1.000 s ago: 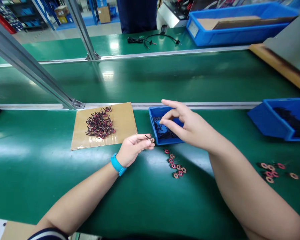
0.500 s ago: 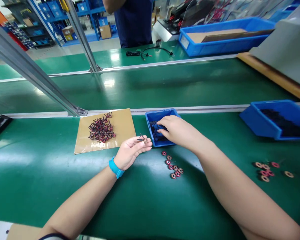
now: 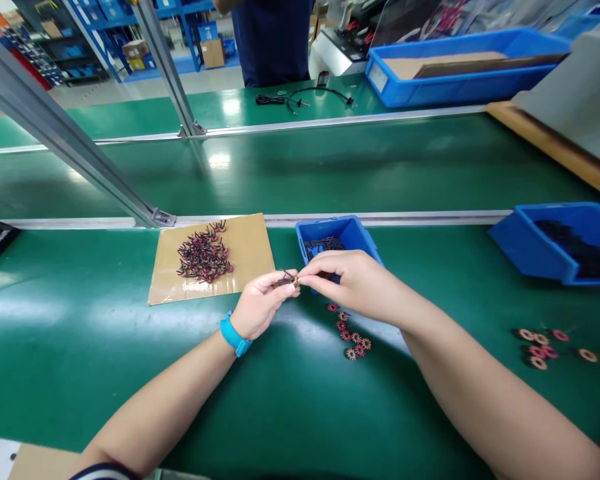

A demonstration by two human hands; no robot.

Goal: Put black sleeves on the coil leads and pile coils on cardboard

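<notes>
My left hand [image 3: 260, 301], with a teal band on its wrist, is closed on a small copper-wound coil [image 3: 295, 282] that has thin black leads. My right hand [image 3: 347, 279] meets it there, thumb and forefinger pinched at the coil's edge. Whatever lies between those fingertips is too small to make out. Behind the right hand stands a small blue bin [image 3: 367, 241] of short black tubes [image 3: 325, 245], partly covered by the hand. Several red and copper toothed rings [image 3: 351, 336] lie on the green table just below.
A cardboard sheet [image 3: 253, 253] bears a heap of coils with black leads [image 3: 205, 255]. Far right are a blue bin [image 3: 540, 250] of black parts and several loose rings [image 3: 537, 350]. A metal post [image 3: 95, 160] rises at left. A person [image 3: 273, 43] stands across the bench.
My right hand has come out of the small blue bin, moving left and down to the coil in my left hand. The left hand has stayed nearly in place.
</notes>
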